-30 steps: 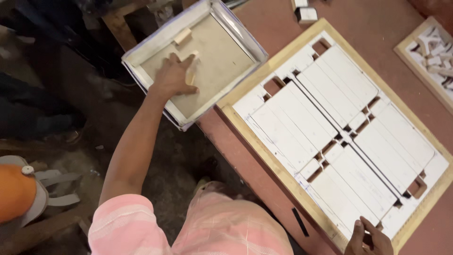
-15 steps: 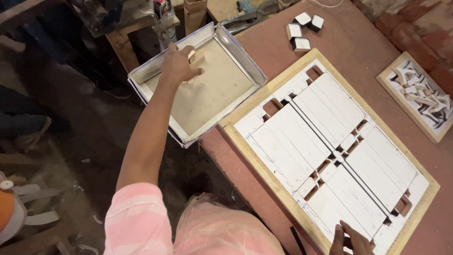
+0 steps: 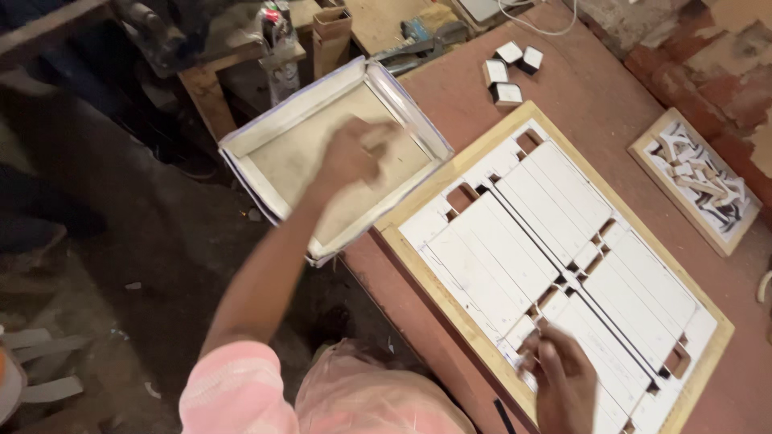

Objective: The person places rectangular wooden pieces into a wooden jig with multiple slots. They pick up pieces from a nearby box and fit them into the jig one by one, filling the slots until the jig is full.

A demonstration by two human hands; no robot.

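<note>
While my left hand [image 3: 350,153] hovers blurred over the shallow white tray [image 3: 265,137], fingers curled on what looks like a small pale piece, though I can't tell for sure, my right hand [image 3: 563,374] presses flat, fingers spread, on the near end of the white die-cut sheet [image 3: 555,257]. That sheet sits in one wood-edged frame [image 3: 438,293] on the reddish table [image 3: 611,88]. Risk, I'd say: the tray overhangs the table's left edge, so a nudge could tip it. Four small boxes [image 3: 507,72] far off; one scrap board [image 3: 696,181] right.
</note>
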